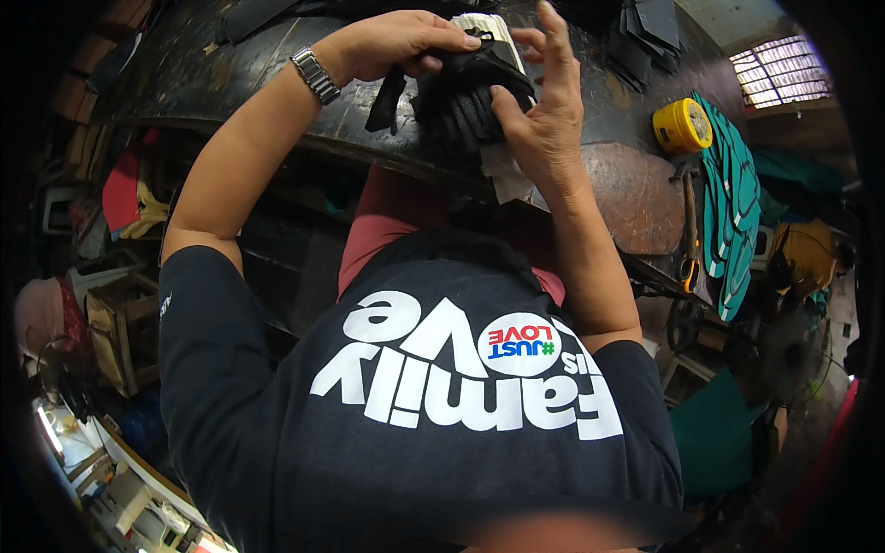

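Observation:
A bundle of black strips, soft and layered, lies near the table's front edge. Behind and partly under it shows a white ridged stack, whose kind I cannot make out. My left hand, with a metal watch on its wrist, is closed, thumb and fingers pinching black material at the top of the bundle. A loose black end hangs below that hand. At the bundle's right side my right hand has its fingers raised and apart. Its thumb is close to the black strips; whether it touches them is unclear.
On the dark worktable lie black flat pieces at the far right. A yellow tub stands beside stacked green cut pieces. Orange-handled scissors and a brown board are near the right edge. A wooden crate stands at left.

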`<state>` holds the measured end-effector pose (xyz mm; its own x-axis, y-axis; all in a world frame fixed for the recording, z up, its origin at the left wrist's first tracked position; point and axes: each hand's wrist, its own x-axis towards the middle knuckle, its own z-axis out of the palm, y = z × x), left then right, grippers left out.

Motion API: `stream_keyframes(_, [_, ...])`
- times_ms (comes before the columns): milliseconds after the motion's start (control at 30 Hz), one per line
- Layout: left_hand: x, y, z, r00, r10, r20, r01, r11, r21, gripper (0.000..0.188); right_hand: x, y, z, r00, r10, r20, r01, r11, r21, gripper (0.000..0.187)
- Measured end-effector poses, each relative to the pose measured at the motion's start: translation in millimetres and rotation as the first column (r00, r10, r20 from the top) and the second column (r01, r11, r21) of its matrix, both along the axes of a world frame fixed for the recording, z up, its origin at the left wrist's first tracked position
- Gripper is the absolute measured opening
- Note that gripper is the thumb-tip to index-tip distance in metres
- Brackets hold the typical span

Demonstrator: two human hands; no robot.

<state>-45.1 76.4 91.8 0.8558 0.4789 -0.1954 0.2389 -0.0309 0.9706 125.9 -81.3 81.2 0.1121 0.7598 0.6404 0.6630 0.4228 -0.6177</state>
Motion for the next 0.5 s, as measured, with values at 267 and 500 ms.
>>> stream_keyframes(267, [1,-9,13,0.995,-0.062,-0.081,0.068,0.994,0.083,0.027,0,16,3,0.985,0.1,0.141,-0.095,0.995,-0.044,0.076])
stream_keyframes(500, [-5,-39,0,0.98,0.065,0.19,-0.186,0.653,0.734,0.027,3,16,2,0.994,0.071,-0.081,-0.082,0.985,-0.151,0.077])
